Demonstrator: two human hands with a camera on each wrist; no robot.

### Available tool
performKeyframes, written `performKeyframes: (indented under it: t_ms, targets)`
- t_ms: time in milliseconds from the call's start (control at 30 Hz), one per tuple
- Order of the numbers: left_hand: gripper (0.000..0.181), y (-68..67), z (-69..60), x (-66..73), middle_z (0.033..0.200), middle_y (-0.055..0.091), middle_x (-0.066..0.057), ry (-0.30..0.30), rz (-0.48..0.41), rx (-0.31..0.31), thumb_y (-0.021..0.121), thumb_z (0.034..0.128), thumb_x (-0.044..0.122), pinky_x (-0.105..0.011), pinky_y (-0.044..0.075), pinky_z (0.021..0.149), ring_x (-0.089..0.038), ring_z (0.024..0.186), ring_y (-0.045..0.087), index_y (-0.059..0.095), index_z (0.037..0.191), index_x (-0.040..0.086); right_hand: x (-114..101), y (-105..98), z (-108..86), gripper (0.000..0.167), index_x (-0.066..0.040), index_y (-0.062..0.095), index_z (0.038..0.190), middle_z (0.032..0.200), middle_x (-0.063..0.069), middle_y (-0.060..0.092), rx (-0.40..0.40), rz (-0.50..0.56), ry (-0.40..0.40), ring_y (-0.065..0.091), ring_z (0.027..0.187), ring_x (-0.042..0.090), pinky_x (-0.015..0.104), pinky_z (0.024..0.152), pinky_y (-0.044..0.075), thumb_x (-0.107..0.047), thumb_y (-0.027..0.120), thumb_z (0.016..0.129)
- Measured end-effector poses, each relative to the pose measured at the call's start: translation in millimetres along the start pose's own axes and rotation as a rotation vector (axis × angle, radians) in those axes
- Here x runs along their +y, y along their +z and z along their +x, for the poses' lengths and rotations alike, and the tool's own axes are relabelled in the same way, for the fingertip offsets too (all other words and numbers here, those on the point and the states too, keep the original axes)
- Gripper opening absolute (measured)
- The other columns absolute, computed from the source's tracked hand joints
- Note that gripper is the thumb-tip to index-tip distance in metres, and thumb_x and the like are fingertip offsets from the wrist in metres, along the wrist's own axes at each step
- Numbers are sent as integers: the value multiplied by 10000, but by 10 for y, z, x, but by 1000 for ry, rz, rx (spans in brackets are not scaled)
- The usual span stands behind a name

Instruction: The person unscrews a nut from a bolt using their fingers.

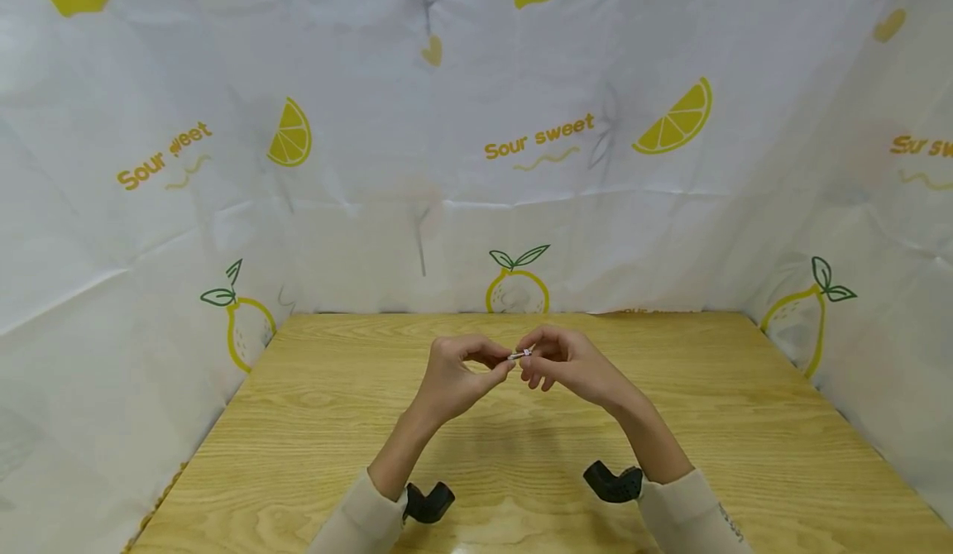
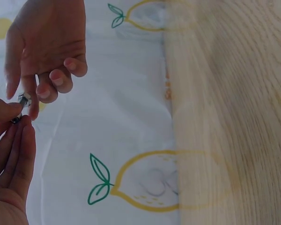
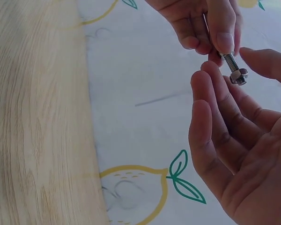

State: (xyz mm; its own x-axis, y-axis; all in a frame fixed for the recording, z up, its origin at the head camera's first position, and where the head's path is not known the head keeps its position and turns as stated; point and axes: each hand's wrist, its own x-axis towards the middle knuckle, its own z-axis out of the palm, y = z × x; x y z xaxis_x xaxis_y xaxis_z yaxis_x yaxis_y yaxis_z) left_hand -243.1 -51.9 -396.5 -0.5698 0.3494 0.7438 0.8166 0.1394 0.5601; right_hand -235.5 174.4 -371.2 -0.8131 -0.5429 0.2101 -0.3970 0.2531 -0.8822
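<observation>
A small silver threaded bolt (image 3: 231, 62) is held out above the table, between the two hands. My left hand (image 1: 457, 376) pinches one end of it between thumb and fingers. At the other end sits a hexagonal nut or head (image 3: 239, 76); which of the two cannot be told. My right hand (image 1: 577, 368) is around that end, its fingers loosely bent and its thumb apart from the metal in the right wrist view. The index finger lies close behind the hex part, and whether it touches is unclear. The pinched end is hidden by the left fingertips.
Both hands are over a wood-grain table (image 1: 313, 422). White lemon-print cloth (image 1: 357, 231) stands along the back and both sides. A black curved device (image 1: 430, 503) is at the left cuff, and a matching black device (image 1: 614, 483) is at the right cuff.
</observation>
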Motion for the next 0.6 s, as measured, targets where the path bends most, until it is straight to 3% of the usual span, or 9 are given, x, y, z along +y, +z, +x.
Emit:
performKeyframes:
  t_ms: [267, 600]
  targets:
    - [65, -4, -7, 16, 829, 798, -96, -8, -4, -7, 796, 867, -10, -235, 647, 696, -103, 726, 762, 801, 893, 50, 11, 19, 15, 320, 23, 690, 1073, 924, 218, 711, -10, -17, 8, 720, 781, 211, 375, 700, 642, -231, 498, 1101]
    - [64, -8, 1, 13, 828, 796, -96, -4, -8, -4, 798, 860, -19, -227, 643, 688, -111, 723, 763, 798, 894, 35, -19, 26, -7, 218, 70, 645, 1168, 976, 288, 701, 38, 20, -14, 712, 785, 145, 337, 688, 638, -96, 608, 1032]
